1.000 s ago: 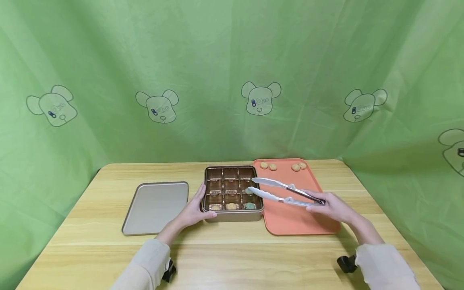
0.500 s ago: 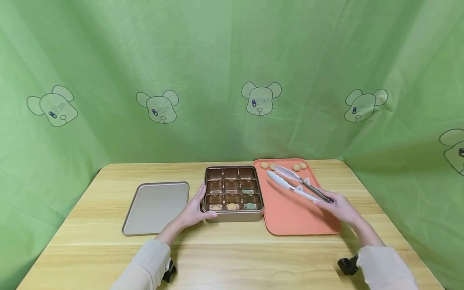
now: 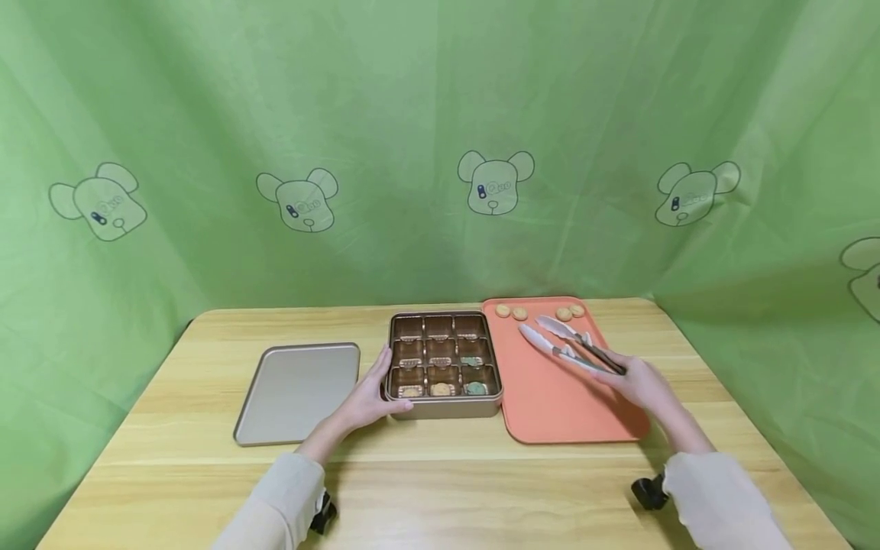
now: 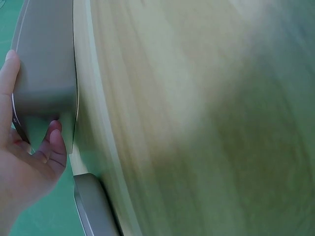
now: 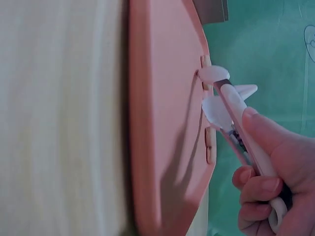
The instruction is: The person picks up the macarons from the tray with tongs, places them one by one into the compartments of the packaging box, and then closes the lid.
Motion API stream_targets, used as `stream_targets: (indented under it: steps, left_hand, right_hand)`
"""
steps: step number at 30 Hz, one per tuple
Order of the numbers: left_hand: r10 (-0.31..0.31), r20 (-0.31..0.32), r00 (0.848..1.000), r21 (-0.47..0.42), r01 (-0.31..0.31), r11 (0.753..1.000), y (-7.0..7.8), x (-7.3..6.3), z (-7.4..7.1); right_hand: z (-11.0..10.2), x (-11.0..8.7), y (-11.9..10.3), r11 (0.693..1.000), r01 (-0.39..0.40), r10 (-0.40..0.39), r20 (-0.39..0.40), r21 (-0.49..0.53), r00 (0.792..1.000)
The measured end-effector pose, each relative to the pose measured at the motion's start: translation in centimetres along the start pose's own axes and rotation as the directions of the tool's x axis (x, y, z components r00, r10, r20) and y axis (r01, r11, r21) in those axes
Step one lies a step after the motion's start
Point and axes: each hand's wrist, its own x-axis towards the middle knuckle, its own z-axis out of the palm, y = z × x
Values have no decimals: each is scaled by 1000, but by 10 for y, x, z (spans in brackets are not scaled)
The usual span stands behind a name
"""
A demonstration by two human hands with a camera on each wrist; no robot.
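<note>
My right hand (image 3: pixel 645 382) grips kitchen tongs (image 5: pixel 248 135) near the end of their handles. The tongs' white tips (image 3: pixel 536 336) are spread with nothing between them, over the coral tray (image 3: pixel 550 405) and just short of its far-edge cookies (image 3: pixel 520 314). Against the front left corner of a bronze square tin (image 3: pixel 450 409) rests my left hand (image 3: pixel 367 401), thumb on the front, fingers along the side. Inside the tin is a brown divided insert (image 3: pixel 440 328). Its front row holds two tan cookies (image 3: pixel 441 389) and a green cookie (image 3: pixel 476 388); another green cookie (image 3: pixel 471 360) sits behind that one.
Left of the tin, its matching flat lid (image 3: pixel 296 389) lies on the wooden table (image 3: pixel 426 489). A second pair of tan cookies (image 3: pixel 564 314) lies at the tray's far right. Behind the table hangs a green curtain (image 3: pixel 385 260) with bear outlines.
The right hand has swung the tongs from the tin's right side over to the tray's far part. A green cookie at the tongs' tips has been let go into the middle right compartment.
</note>
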Motion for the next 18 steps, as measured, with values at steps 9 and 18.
stream_targets:
  steps: [9,18]
  left_hand:
    - [-1,-2,1000,1,1,1000,-1,-2,-2]
    - [-1,0,1000,7,1,1000,-1,-1,-2]
  right_hand:
    - [5,18,-10,1000,-20,20,27,19,999]
    - [6,25,-9,999,-30,28,41,40,999]
